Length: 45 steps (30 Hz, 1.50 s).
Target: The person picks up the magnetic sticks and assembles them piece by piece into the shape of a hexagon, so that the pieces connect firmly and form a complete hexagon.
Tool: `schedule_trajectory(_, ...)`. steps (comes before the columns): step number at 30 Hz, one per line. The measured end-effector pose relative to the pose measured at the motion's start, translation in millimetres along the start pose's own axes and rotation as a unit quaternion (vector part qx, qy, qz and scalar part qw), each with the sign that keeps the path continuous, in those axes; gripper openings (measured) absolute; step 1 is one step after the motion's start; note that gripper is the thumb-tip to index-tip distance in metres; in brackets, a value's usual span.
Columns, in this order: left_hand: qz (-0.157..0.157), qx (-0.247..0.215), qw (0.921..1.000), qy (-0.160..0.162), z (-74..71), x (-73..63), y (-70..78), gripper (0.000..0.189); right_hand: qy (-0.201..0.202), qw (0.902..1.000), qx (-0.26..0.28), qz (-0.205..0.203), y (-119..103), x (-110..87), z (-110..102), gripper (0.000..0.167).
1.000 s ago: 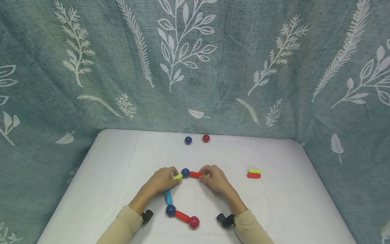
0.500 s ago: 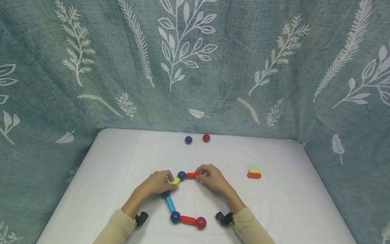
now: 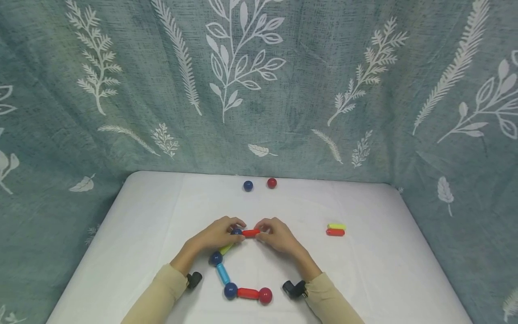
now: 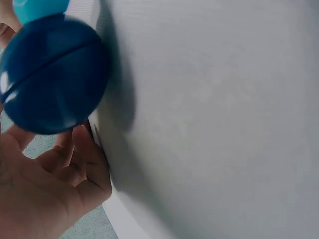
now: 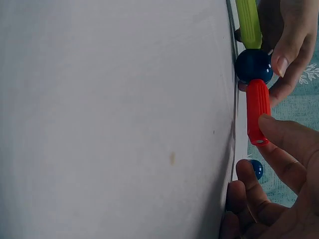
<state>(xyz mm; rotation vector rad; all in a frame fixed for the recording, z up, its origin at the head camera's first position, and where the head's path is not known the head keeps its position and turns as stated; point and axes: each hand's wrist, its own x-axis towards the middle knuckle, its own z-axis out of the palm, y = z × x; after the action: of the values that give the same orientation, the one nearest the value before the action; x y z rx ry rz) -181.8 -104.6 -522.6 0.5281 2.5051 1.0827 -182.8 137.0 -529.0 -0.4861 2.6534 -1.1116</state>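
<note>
In the head view, my left hand (image 3: 218, 235) has thumb and fingers around a blue ball (image 5: 253, 65). My right hand (image 3: 280, 236) pinches the free end of a red stick (image 5: 256, 102), whose other end meets that ball. From the same ball a yellow-green stick (image 5: 249, 25) runs to a second blue ball (image 3: 216, 258). A light blue stick (image 3: 223, 273) links this one to a third blue ball (image 3: 230, 291). Another red stick (image 3: 248, 293) follows, ending in a red ball (image 3: 265, 296). A blue ball (image 4: 55, 74) hides part of my left fingers in the left wrist view.
A loose blue ball (image 3: 248, 186) and a loose red ball (image 3: 272, 183) lie near the table's back edge. To the right, a yellow-green stick (image 3: 337, 226) lies beside a red stick (image 3: 335, 232). A leaf-patterned cloth (image 3: 259, 90) hangs behind the white table (image 3: 364, 270).
My left hand has shifted its hold from the yellow-green stick to the blue ball beside it. The held red stick has moved left with my right hand. The chain's near end has swung round.
</note>
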Motion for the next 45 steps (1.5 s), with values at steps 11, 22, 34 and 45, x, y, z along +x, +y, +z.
schedule_trajectory(11,0.003,0.012,0.9999,-0.012,1.9,5.0,1.4,0.02,-0.007,0.9999,-0.009,-0.009,-7,1.8,5,0.016)
schedule_trajectory(22,-0.012,0.021,0.9997,-0.005,2.3,5.7,0.4,0.021,-0.005,0.9997,0.023,-0.003,-1,14.7,-4,0.014)
schedule_trajectory(34,-0.013,0.009,0.9999,-0.007,3.8,4.6,-3.1,0.02,0.209,0.9567,0.139,0.147,34,88.8,-36,0.046)
schedule_trajectory(45,-0.018,0.008,0.9998,0.0,3.3,3.6,-3.8,0.021,0.244,0.9432,0.02,0.224,28,118.6,-26,0.054)
